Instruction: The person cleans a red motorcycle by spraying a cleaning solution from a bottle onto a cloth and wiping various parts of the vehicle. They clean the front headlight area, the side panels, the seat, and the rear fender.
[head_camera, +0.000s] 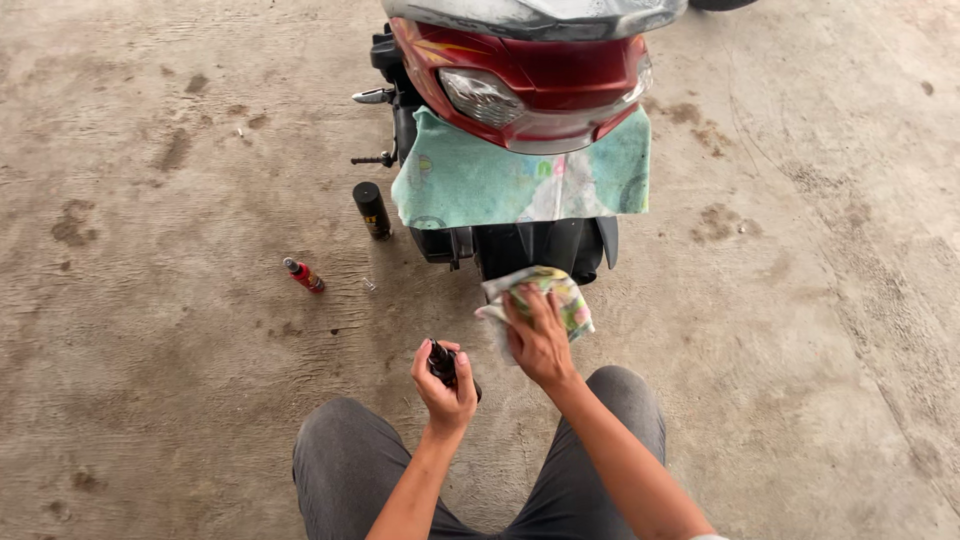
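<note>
Dark bottle gripped in left hand, rag under right hand

Daylight, soft and even, fairly bright. No hard shadows on the concrete floor; only a faint dark patch under the scooter around its rear wheel. Dull sheen on the tail light and on the grey panel above it, no strong glare. Focus sharp across the middle. Wide lens: floor lines bend slightly toward the edges. Slight softness in the corners.
</note>
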